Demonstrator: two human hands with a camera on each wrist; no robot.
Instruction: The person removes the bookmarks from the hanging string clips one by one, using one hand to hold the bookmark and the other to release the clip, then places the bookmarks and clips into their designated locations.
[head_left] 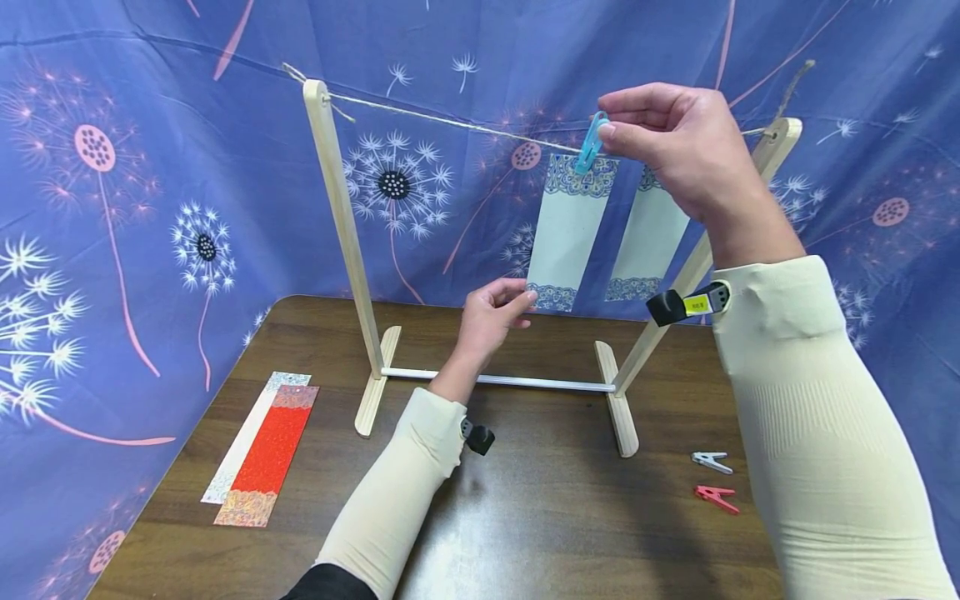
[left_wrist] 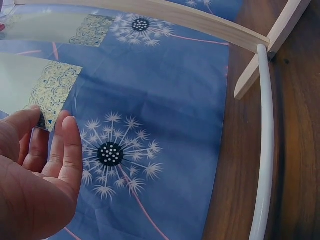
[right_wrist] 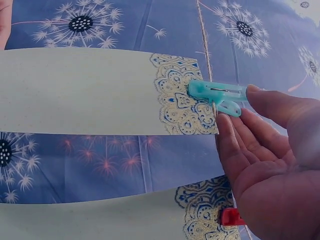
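A pale card with blue-and-gold patterned ends (head_left: pixel 572 237) hangs upright at the twine (head_left: pixel 450 122). At its top edge sits a turquoise clothespin (right_wrist: pixel 215 93), its tip over the patterned band. My right hand (head_left: pixel 686 146) holds the clothespin's handle end between thumb and fingers. Lower down, my left hand (head_left: pixel 491 317) pinches the card's bottom corner, thumb in front, as the left wrist view shows. A second similar card (head_left: pixel 648 237) hangs to the right, partly behind my right arm. A red clothespin (right_wrist: pixel 231 217) grips its top in the right wrist view.
The twine runs between two wooden posts (head_left: pixel 341 225) joined by a white rod (head_left: pixel 498 380). On the table (head_left: pixel 525 517), a red card (head_left: pixel 273 450) overlaps a white one (head_left: pixel 243 442) at left. A white clothespin (head_left: pixel 712 462) and a red-pink clothespin (head_left: pixel 717 498) lie at right.
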